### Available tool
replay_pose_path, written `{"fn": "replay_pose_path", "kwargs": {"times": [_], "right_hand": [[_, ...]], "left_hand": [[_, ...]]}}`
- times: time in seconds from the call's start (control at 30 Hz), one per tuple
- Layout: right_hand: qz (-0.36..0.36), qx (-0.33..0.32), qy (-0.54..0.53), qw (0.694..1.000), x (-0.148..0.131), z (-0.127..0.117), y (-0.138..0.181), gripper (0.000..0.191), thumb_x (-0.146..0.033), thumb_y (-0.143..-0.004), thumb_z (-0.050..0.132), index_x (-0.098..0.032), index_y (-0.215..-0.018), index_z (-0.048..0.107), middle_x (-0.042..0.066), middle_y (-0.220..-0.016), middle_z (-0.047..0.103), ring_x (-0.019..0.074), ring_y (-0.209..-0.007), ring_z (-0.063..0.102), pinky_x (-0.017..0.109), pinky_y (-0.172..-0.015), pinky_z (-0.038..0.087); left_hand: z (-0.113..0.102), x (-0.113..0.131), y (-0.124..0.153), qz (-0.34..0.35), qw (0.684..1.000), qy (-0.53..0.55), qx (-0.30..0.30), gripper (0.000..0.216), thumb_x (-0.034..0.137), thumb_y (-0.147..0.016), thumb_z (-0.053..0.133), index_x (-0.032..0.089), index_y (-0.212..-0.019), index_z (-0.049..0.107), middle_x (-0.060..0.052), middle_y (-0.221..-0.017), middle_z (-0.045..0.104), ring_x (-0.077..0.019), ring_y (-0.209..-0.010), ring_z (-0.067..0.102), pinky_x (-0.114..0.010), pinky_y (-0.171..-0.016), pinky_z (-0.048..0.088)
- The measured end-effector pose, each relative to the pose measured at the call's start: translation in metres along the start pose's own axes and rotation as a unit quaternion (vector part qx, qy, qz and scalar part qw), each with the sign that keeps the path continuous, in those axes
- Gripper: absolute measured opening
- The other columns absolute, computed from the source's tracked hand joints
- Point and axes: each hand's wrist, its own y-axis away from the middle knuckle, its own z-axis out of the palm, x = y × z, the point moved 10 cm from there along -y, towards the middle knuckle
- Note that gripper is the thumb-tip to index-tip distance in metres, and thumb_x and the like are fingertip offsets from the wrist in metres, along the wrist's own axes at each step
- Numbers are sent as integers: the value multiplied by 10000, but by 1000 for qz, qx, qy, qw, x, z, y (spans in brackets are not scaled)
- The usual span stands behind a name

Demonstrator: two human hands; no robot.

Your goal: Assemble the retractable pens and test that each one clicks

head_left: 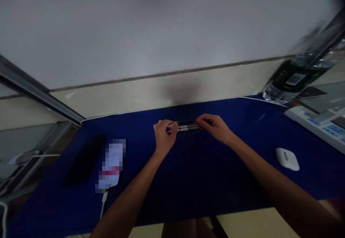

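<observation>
Both my hands meet at the middle of a blue mat (pixel 194 166) and hold a small bundle of pens (pixel 186 126) lying crosswise, dark with pale barrels. My left hand (pixel 164 135) pinches the bundle's left end with curled fingers. My right hand (pixel 214 126) grips the right end, fingers wrapped over it. The pens sit just above or on the mat; I cannot tell whether they touch it.
A dark phone (pixel 84 162) and a blurred-out white item (pixel 111 164) with a cable lie at the mat's left. A white mouse-like case (pixel 287 158) sits at the right, a keyboard-like device (pixel 318 125) beyond it, and a water bottle (pixel 292 78) at the far right. A wall rises behind.
</observation>
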Motion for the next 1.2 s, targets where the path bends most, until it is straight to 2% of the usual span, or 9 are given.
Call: {"fn": "replay_pose_path", "kwargs": {"times": [0.2, 0.37, 0.43, 0.6, 0.73, 0.9, 0.97, 1.2], "right_hand": [[-7, 2, 14, 1000, 2, -2, -1, 256, -420, -866, 596, -211, -987, 680, 28, -787, 664, 147, -638, 552, 275, -585, 412], [5, -13, 38, 999, -2, 0, 1, 365, -484, -906, 508, -179, -777, 663, 3, -621, 572, 118, -532, 465, 258, -502, 336], [12, -15, 40, 999, -2, 2, 1, 368, -489, -901, 512, -179, -758, 647, -5, -598, 544, 109, -504, 431, 256, -477, 309], [-6, 3, -2, 1000, 2, 2, -2, 240, -430, -852, 602, -197, -860, 656, 11, -712, 606, 130, -599, 516, 266, -545, 381], [-15, 13, -22, 1000, 2, 0, -3, 225, -414, -826, 640, -203, -900, 665, 30, -785, 654, 151, -666, 568, 282, -602, 425], [4, 8, 12, 1000, 0, 0, 0, 319, -477, -873, 566, -185, -790, 665, 0, -612, 569, 119, -532, 479, 262, -495, 340], [9, 4, 15, 1000, 0, 0, 0, 327, -475, -880, 559, -183, -778, 663, -3, -603, 561, 114, -519, 465, 260, -485, 327], [-1, 21, -43, 999, 2, -2, -2, 207, -388, -815, 659, -195, -889, 665, 25, -785, 656, 158, -700, 595, 285, -633, 443]], "left_hand": [[-2, -1, 0, -1, 1000, 3, 9, 222, 304, -909, 530, 206, -723, 603, 7, -674, 618, -166, -706, 555, -328, -751, 346], [-2, -1, 1, 1, 1000, -5, 9, 227, 297, -908, 536, 200, -714, 603, 7, -666, 611, -162, -697, 546, -324, -748, 337], [-1, 0, 1, 3, 1000, -9, 10, 227, 296, -907, 538, 199, -712, 602, 9, -659, 602, -160, -694, 542, -321, -745, 332], [-3, 2, 0, 13, 1000, -16, 19, 227, 294, -907, 538, 196, -712, 600, 10, -652, 590, -160, -694, 535, -322, -746, 322], [-1, 0, -1, 5, 1000, -20, 12, 228, 293, -907, 535, 198, -710, 601, 12, -640, 583, -163, -694, 535, -322, -744, 325], [-2, 0, -1, 9, 1000, -18, 18, 221, 289, -904, 546, 197, -711, 603, 12, -645, 586, -162, -696, 538, -323, -741, 328], [-1, 0, -1, 10, 1000, -13, 17, 223, 288, -906, 544, 198, -712, 605, 13, -645, 589, -162, -698, 542, -322, -742, 330], [-1, -1, -1, 6, 1000, -6, 12, 221, 304, -904, 548, 201, -720, 615, 10, -651, 607, -162, -688, 547, -323, -742, 343]]}}
